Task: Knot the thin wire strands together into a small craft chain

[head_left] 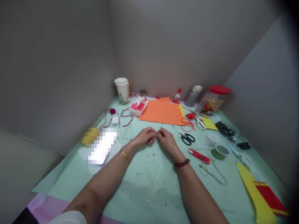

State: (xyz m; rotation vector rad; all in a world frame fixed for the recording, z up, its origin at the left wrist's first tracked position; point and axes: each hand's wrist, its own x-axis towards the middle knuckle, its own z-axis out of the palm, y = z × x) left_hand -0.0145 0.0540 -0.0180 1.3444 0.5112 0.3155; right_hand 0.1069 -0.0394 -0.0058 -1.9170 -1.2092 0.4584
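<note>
My left hand (147,136) and my right hand (165,139) meet over the middle of the green-covered table (149,193). Both are closed, fingertips pinched close together on something thin, perhaps a thread or cord, too small to make out. Thin dark strands stick out above and below my right fingers. Just right of my right hand lie black-handled scissors (187,138), blades partly apart. Small dark scraps are scattered on the cover below my hands. A clear triangle ruler (128,133) lies left of my left hand.
Orange sheets (161,111) and a tissue pack (138,107) lie behind my hands. A white cup (122,91) stands back left, a red-lidded jar (213,100) back right. At right are a red cutter (199,156), a green thread spool (220,151) and loose cord.
</note>
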